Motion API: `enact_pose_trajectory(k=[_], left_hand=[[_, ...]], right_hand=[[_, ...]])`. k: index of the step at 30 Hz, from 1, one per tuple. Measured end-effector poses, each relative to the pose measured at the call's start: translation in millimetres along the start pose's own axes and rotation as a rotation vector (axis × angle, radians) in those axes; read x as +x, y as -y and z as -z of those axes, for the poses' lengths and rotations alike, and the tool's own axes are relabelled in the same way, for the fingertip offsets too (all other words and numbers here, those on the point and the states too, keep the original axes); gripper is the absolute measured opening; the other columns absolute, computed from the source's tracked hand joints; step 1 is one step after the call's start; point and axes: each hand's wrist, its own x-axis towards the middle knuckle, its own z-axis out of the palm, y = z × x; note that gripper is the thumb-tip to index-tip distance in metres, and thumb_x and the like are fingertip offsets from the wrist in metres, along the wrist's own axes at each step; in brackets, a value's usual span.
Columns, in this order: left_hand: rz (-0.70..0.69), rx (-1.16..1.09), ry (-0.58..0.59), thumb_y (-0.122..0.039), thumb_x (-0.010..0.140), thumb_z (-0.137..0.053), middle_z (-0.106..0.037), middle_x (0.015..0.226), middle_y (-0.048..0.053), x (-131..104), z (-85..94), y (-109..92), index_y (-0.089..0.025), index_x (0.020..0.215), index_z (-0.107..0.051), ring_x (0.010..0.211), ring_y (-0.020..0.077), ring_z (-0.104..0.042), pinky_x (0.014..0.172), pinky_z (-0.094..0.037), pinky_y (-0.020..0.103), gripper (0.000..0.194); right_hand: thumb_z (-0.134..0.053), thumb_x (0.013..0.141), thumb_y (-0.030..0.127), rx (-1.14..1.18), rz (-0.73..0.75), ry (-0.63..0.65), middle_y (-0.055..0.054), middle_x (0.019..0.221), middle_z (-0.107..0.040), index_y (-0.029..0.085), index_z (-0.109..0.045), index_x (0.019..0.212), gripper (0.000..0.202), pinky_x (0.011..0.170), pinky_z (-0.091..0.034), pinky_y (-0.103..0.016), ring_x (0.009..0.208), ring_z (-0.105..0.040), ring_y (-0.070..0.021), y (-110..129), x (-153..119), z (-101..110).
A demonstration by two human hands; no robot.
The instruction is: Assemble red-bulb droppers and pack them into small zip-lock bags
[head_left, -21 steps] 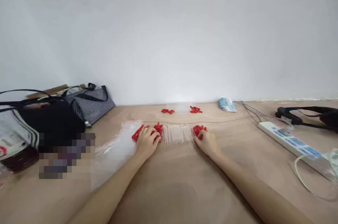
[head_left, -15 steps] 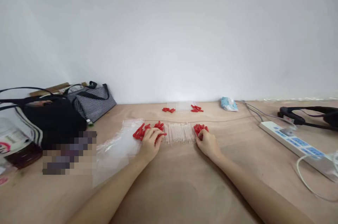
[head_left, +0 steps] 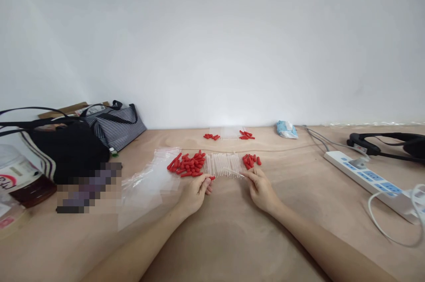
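Observation:
My left hand (head_left: 196, 193) is closed, pinching a small red bulb-shaped piece (head_left: 212, 178) between thumb and fingers. Just behind it lies a pile of similar red pieces (head_left: 189, 166). My right hand (head_left: 261, 188) is closed too, its fingertips on one end of a thin whitish stick (head_left: 235, 172) that slants over the others. A row of thin whitish sticks (head_left: 217, 163), side by side, lies between the hands. Beyond my right fingers sits a smaller heap of red pieces (head_left: 249, 160).
Clear plastic bags (head_left: 142, 193) lie left of my left hand. Farther back are another row of sticks (head_left: 229, 132) with red pieces beside it, and a blue-and-white packet (head_left: 287, 129). A power strip (head_left: 365, 175) stands right; bags (head_left: 73, 149) and a bottle (head_left: 26, 180) stand left.
My left hand has drawn back from the left pile with a red piece. My right hand has moved from the right heap to a stick end and now grips it.

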Motion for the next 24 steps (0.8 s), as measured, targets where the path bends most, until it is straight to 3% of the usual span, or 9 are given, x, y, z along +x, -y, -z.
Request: enact_pose_trajectory(k=[10, 15, 21, 24], left_hand=[[-0.009, 0.011, 0.024, -0.038, 0.086, -0.038, -0.062, 0.078, 0.004, -1, 0.2, 0, -0.015, 0.092, -0.055, 0.067, 0.0157, -0.06, 0.065, -0.048, 0.028, 0.029], [0.025, -0.015, 0.048, -0.036, 0.084, -0.041, -0.06, 0.072, 0.003, 0, 2.1, -5, -0.015, 0.098, -0.056, 0.061, 0.0135, -0.057, 0.058, -0.047, 0.025, 0.03], [-0.004, 0.005, 0.089, -0.031, 0.078, -0.05, -0.056, 0.062, -0.001, 1, 1.2, -14, -0.014, 0.087, -0.06, 0.051, 0.0102, -0.052, 0.049, -0.042, 0.02, 0.022], [-0.004, -0.029, 0.086, -0.031, 0.078, -0.048, -0.053, 0.057, -0.002, -1, -2.8, -18, -0.014, 0.085, -0.06, 0.048, 0.0093, -0.049, 0.046, -0.04, 0.019, 0.022]], right_hand=[[-0.037, 0.081, 0.01, 0.099, 0.036, 0.151, -0.005, 0.074, -0.05, 0.017, -0.061, 0.094, 0.028, 0.065, -0.044, -0.028, 0.071, -0.05, -0.0157, 13, -3, -7], [-0.039, 0.083, 0.015, 0.125, 0.027, 0.188, -0.005, 0.075, -0.051, 0.019, -0.064, 0.094, 0.027, 0.065, -0.044, -0.027, 0.071, -0.051, -0.015, 17, -2, -3], [-0.046, 0.083, 0.028, 0.141, -0.034, 0.209, -0.004, 0.069, -0.055, 0.017, -0.066, 0.081, 0.023, 0.054, -0.041, -0.023, 0.059, -0.05, -0.0124, 19, 0, 0], [-0.046, 0.083, 0.032, 0.158, -0.023, 0.219, -0.004, 0.069, -0.059, 0.018, -0.066, 0.085, 0.025, 0.053, -0.04, -0.022, 0.058, -0.051, -0.0119, 22, -2, 0]])
